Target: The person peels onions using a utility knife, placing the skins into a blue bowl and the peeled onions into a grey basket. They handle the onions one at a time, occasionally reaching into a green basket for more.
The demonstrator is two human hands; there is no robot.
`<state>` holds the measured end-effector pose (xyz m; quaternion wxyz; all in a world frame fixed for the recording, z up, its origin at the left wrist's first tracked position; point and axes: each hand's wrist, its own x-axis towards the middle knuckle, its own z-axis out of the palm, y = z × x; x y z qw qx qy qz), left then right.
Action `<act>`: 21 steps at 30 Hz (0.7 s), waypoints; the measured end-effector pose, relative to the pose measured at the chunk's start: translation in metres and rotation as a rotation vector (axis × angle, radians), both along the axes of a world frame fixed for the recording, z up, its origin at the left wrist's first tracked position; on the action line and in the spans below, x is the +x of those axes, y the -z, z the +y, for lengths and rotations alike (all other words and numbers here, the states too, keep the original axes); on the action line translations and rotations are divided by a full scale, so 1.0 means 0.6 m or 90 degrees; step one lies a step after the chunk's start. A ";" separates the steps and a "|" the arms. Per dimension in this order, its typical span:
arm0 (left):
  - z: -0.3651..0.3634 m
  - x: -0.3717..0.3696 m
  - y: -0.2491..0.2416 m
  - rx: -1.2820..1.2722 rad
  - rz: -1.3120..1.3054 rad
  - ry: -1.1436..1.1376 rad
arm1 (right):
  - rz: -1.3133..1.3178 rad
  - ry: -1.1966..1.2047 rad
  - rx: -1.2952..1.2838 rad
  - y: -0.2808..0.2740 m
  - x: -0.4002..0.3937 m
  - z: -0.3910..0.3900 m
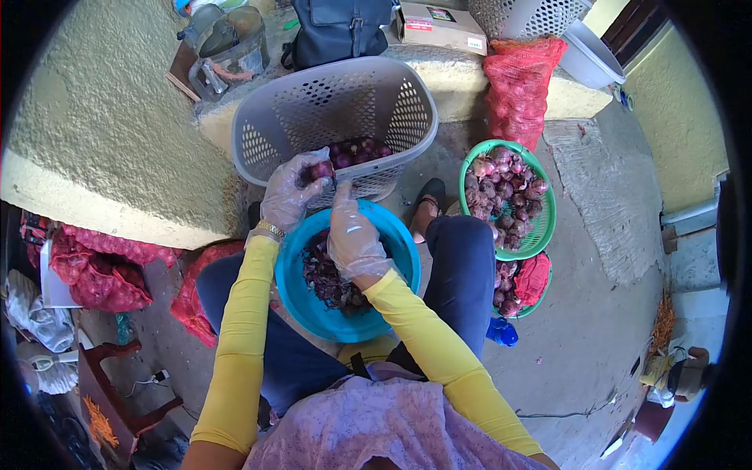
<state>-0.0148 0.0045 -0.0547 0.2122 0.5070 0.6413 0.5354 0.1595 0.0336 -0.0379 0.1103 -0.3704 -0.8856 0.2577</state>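
Observation:
My left hand (291, 192), in a clear plastic glove, is closed around a purple onion (319, 170) above the near rim of a grey basket (337, 168). My right hand (356, 239), also gloved, is closed with its thumb side raised toward that onion. A thin dark edge shows between the onion and this hand, but what the fingers hold is hidden. Under both hands, between my knees, stands a blue basin (407, 270) with dark onion skins (321, 278) in it. More purple onions (360, 150) lie in the bottom of the grey basket.
To the right are a green basket (546, 223) of unpeeled onions and a second container with a red net (533, 280). A full red mesh sack (523, 90) leans on the ledge. A black backpack (341, 27) sits behind; more sacks (102, 270) and a stool (117, 392) are left.

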 end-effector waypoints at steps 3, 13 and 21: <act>0.004 -0.002 0.006 0.019 -0.071 0.030 | -0.003 0.003 -0.031 0.005 -0.007 0.002; -0.001 0.002 -0.009 -0.001 0.008 0.024 | -0.015 0.017 -0.104 0.010 -0.005 -0.001; -0.004 0.013 -0.028 -0.074 0.047 -0.011 | 0.031 0.001 -0.057 0.013 0.004 0.004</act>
